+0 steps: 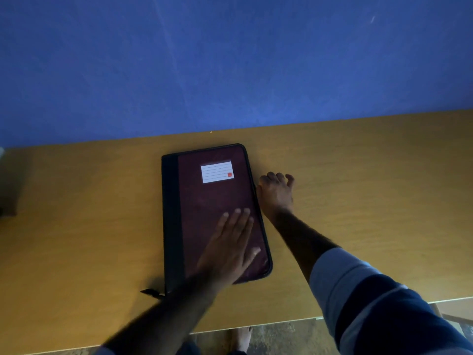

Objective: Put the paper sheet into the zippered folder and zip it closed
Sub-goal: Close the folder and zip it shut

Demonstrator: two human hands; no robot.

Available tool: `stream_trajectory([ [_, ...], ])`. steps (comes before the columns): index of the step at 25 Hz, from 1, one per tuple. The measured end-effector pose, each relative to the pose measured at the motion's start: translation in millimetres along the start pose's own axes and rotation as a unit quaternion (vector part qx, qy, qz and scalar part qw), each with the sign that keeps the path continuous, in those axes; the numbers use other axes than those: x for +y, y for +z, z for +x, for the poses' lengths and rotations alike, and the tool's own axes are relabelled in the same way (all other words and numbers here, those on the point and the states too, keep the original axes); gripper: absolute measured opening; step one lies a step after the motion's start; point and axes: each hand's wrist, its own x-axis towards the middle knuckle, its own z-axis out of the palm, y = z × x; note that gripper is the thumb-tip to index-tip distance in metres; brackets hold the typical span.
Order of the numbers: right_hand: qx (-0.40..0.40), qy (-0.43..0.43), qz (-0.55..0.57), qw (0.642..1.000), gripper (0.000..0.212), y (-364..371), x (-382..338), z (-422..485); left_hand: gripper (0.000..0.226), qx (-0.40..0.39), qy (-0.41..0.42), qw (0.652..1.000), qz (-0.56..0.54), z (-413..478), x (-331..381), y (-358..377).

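Left hand (231,248) lies spread flat on the closed zippered folder (212,201); right hand (276,193), fingers curled, touches its 3 o'clock edge, forearm extended.

folder (212,201) closed on table (358,175) | left hand (230,249) flat atop | right hand (276,193) at edge

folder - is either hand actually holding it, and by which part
The left hand lies flat on the folder cover, pressing rather than gripping. The right hand is curled at the folder's right zip edge; whether its fingers pinch a zip pull cannot be told.
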Motion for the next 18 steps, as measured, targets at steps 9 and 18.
stream_trajectory([
  [9,0.045,-0.01,-0.044,0.998,0.012,0.0,-1.0,6.9,0.077,-0.074,-0.172,0.981,-0.041,153.7,-164.3,-62.1],
  [18,0.078,-0.034,-0.045,0.995,0.01,-2.1,-2.0,40.0,0.061,-0.04,-0.172,0.978,-0.115,165.3,-165.4,-52.4],
])
